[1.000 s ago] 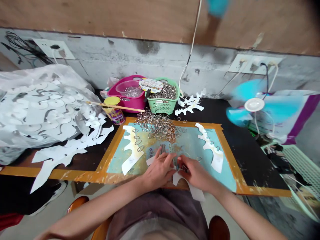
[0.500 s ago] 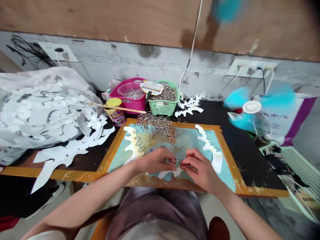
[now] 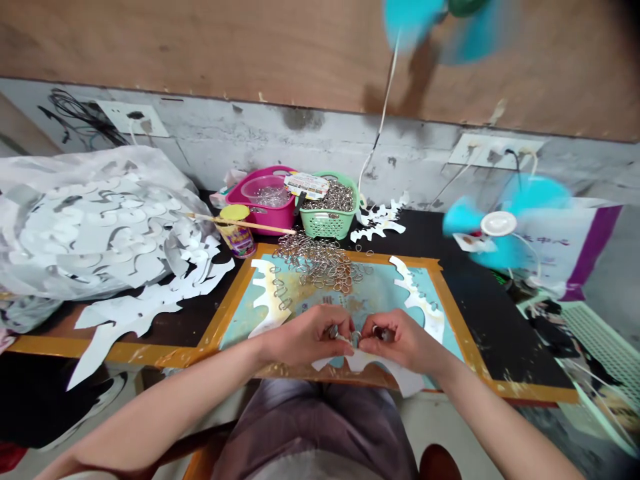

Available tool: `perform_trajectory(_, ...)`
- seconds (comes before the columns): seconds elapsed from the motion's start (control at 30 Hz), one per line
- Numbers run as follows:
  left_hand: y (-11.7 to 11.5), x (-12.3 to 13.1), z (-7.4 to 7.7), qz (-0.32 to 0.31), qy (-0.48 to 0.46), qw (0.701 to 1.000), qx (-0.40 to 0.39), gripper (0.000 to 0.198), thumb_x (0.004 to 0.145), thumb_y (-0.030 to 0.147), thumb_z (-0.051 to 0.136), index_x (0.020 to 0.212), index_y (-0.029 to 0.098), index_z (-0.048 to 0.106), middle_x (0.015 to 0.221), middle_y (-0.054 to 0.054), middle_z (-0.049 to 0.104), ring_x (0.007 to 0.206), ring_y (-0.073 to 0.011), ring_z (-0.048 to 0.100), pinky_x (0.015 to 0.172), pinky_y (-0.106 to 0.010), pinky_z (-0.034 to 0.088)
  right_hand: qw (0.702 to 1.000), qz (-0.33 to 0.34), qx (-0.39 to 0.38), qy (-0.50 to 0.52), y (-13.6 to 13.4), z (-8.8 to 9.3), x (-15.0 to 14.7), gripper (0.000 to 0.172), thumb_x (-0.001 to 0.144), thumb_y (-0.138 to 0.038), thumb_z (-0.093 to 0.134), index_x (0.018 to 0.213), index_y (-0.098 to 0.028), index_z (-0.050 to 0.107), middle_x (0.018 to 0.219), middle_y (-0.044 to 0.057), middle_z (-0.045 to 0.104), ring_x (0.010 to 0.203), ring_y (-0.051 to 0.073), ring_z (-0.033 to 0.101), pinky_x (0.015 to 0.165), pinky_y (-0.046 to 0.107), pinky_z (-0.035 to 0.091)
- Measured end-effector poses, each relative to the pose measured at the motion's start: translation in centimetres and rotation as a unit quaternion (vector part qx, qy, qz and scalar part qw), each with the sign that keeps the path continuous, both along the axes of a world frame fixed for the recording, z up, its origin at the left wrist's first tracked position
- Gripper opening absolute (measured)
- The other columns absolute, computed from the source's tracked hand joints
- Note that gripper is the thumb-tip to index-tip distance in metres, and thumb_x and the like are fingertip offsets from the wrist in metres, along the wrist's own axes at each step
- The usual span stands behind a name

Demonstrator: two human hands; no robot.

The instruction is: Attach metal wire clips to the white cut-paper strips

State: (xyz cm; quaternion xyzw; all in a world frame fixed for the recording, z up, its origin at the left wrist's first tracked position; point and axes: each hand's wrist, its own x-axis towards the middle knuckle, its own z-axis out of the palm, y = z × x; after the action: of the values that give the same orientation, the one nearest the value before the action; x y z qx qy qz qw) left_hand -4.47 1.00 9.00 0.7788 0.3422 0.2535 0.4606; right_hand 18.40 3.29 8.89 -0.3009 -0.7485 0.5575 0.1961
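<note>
My left hand (image 3: 323, 332) pinches a white scalloped strip (image 3: 367, 362) near the front edge of the board, with metal rings partly showing between its fingers. Close beside it, my right hand (image 3: 400, 341) pinches the same strip at a small metal ring (image 3: 356, 338); more metal shows inside its curled fingers. The fingertips hide how the ring sits on the strip. Another white strip with rings along its edge (image 3: 270, 303) lies left of my hands, and a similar strip (image 3: 420, 303) lies to the right. Beyond them is a loose heap of metal rings (image 3: 325, 261).
At the back stand a pink basket (image 3: 273, 217) and a green basket (image 3: 327, 223) of rings. A stick (image 3: 250, 225) lies across a yellow-lidded tub (image 3: 239, 240). A bag of white cutouts (image 3: 100, 227) fills the left; a blue fan (image 3: 497, 224) spins at right.
My right hand has closed in more on the strip, and more of the strip now shows below it. The view has tilted slightly upward.
</note>
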Motion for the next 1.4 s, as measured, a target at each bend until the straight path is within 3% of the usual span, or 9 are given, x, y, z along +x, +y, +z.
perform_trajectory(0.33,-1.0,0.7,0.1,-0.010,-0.135,0.988,-0.069,0.038,0.091,0.053,0.056,0.079,0.017,0.055,0.086,-0.008,0.061,0.080,-0.0182,0.060,0.070,-0.030,0.050,0.958,-0.060,-0.167,0.227,-2.1,-3.1,-0.9,0.041,0.076,-0.054,0.076,0.073,-0.017,0.060,0.066,0.000,0.056,0.053,0.010,0.042,0.049,0.023,0.030)
perform_trajectory(0.43,-0.9,0.1,-0.4,0.138,-0.110,0.984,0.016,0.031,0.091,0.047,0.058,0.107,0.019,0.062,0.113,-0.010,0.063,0.105,-0.0230,0.058,0.086,-0.031,0.046,0.932,-0.178,-0.158,0.271,-1.6,-4.5,-1.4,0.037,0.079,-0.051,0.074,0.073,-0.018,0.059,0.062,-0.003,0.050,0.051,0.010,0.038,0.048,0.022,0.028)
perform_trajectory(0.5,-1.9,0.1,-1.3,0.305,-0.149,0.937,0.080,0.038,0.092,0.048,0.056,0.120,0.022,0.058,0.126,-0.009,0.058,0.116,-0.0243,0.051,0.093,-0.031,0.042,0.923,-0.238,-0.140,0.270,-1.2,-5.1,-1.7,0.033,0.082,-0.047,0.073,0.073,-0.018,0.060,0.062,-0.003,0.049,0.053,0.010,0.039,0.049,0.021,0.029)
perform_trajectory(0.57,-3.5,0.8,-2.5,0.411,-0.194,0.888,0.066,0.035,0.095,0.051,0.049,0.103,0.020,0.061,0.102,-0.006,0.062,0.096,-0.0202,0.055,0.080,-0.028,0.043,0.924,-0.270,-0.116,0.244,-1.1,-5.4,-1.9,0.030,0.083,-0.044,0.072,0.073,-0.018,0.061,0.064,-0.003,0.050,0.055,0.010,0.040,0.050,0.021,0.031)
perform_trajectory(0.67,-5.2,2.8,-4.3,0.362,-0.195,0.905,-0.106,0.048,0.090,0.061,0.052,0.073,0.016,0.061,0.072,-0.002,0.057,0.071,-0.0158,0.052,0.064,-0.025,0.041,0.936,-0.267,-0.082,0.216,-1.5,-5.3,-2.4,0.027,0.086,-0.042,0.070,0.074,-0.019,0.062,0.067,-0.002,0.053,0.060,0.011,0.042,0.054,0.021,0.033)
perform_trajectory(0.83,-3.8,5.4,-5.2,0.371,-0.316,0.834,-0.260,0.057,0.070,0.070,0.069,0.062,0.017,0.053,0.054,0.005,0.044,0.051,-0.0087,0.041,0.049,-0.021,0.035,0.959,-0.224,-0.014,0.172,-2.6,-4.0,-2.7,0.029,0.092,-0.040,0.062,0.074,-0.019,0.057,0.066,-0.003,0.049,0.061,0.011,0.040,0.055,0.022,0.032)
perform_trajectory(0.93,-3.2,5.4,-5.3,0.336,-0.341,0.839,-0.258,0.058,0.068,0.064,0.075,0.051,0.016,0.046,0.047,0.006,0.037,0.044,-0.0050,0.032,0.044,-0.019,0.027,0.966,-0.214,-0.005,0.147,-3.3,-3.5,-2.8,0.030,0.093,-0.040,0.061,0.073,-0.019,0.054,0.063,-0.004,0.044,0.058,0.011,0.036,0.052,0.023,0.028)
perform_trajectory(1.2,-4.1,3.9,-5.5,0.187,-0.330,0.904,-0.197,0.055,0.078,0.062,0.068,0.053,0.015,0.053,0.048,0.002,0.044,0.041,-0.0058,0.033,0.041,-0.021,0.022,0.889,-0.144,-0.270,0.339,-3.9,-5.3,-3.8,0.041,0.076,-0.054,0.074,0.069,-0.018,0.056,0.060,-0.002,0.050,0.049,0.009,0.038,0.048,0.022,0.028)
perform_trajectory(1.4,-3.2,2.4,-4.5,0.141,-0.182,0.968,-0.104,0.053,0.087,0.052,0.062,0.051,0.016,0.048,0.047,0.002,0.040,0.044,-0.0071,0.034,0.043,-0.022,0.023,0.937,-0.136,-0.203,0.248,-2.2,-4.5,-2.9,0.029,0.076,-0.044,0.079,0.082,-0.017,0.069,0.074,0.001,0.061,0.063,0.013,0.050,0.057,0.022,0.037)
